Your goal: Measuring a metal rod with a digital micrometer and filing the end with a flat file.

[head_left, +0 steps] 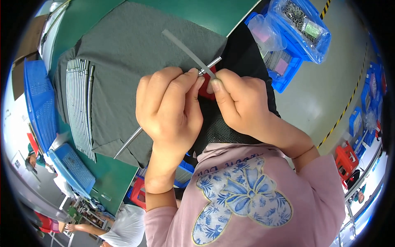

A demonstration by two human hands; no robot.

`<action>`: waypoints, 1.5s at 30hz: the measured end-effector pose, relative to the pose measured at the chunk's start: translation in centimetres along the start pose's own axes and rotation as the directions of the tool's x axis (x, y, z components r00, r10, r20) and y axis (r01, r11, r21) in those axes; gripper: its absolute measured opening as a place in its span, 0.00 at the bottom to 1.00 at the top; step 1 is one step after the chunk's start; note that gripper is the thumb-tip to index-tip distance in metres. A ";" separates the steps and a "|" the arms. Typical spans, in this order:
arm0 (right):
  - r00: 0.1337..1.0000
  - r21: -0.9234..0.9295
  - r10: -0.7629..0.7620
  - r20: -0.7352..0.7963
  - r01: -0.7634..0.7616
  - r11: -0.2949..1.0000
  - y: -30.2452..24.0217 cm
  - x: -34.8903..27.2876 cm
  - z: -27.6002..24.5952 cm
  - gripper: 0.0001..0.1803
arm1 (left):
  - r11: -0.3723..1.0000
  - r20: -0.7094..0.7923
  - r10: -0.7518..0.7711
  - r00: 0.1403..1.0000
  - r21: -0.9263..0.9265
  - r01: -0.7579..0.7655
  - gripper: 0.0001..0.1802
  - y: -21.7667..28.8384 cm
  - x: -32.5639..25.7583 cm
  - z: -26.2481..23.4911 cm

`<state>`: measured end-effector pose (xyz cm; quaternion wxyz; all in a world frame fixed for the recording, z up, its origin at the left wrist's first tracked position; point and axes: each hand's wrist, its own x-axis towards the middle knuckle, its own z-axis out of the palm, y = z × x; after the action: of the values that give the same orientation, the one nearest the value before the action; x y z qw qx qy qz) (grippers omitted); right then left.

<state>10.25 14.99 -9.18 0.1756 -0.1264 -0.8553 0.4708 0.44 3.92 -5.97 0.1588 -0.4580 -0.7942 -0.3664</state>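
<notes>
My left hand is closed around a thin silver metal rod, which slants across in front of me. One end of the rod comes out low on the left, below the hand, and the other just past the fingertips. My right hand pinches the near end of a narrow flat grey strip. That strip crosses the rod close to its upper end and seems to touch it. Whether it is a file or something else, I cannot make out. A red object is partly hidden behind the hands.
A row of several metal rods lies on the grey cloth over the green table. Blue baskets stand at the left. Blue bins with metal parts are at the upper right. Another person sits lower left.
</notes>
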 end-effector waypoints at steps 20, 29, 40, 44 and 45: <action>0.990 0.010 0.127 0.061 -0.128 0.992 -0.5 -3.0 -1.4 0.06 | 1.000 0.011 -0.012 1.000 -0.010 0.012 0.11 0.1 -0.2 0.0; 0.998 0.013 0.039 -0.056 -0.038 0.999 1.9 -3.4 0.7 0.06 | 1.000 0.018 0.000 1.000 -0.019 0.000 0.11 0.0 0.1 0.2; 0.993 -0.062 -0.071 -0.097 0.066 0.996 1.7 -1.1 0.9 0.09 | 1.000 0.038 -0.017 0.999 -0.007 0.018 0.11 0.1 -0.2 0.1; 0.993 -0.038 -0.084 -0.088 0.081 0.996 2.2 -1.7 1.2 0.09 | 1.000 0.026 -0.012 1.000 0.003 0.012 0.10 0.0 -0.2 -0.1; 0.998 -0.049 -0.051 -0.038 0.049 0.998 3.0 -2.7 1.0 0.08 | 1.000 0.022 -0.015 1.000 -0.001 0.015 0.10 0.0 -0.3 0.0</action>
<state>12.39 14.78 -12.75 0.2010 -0.1183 -0.8656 0.4431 0.58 3.73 -6.14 0.1470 -0.4560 -0.7991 -0.3631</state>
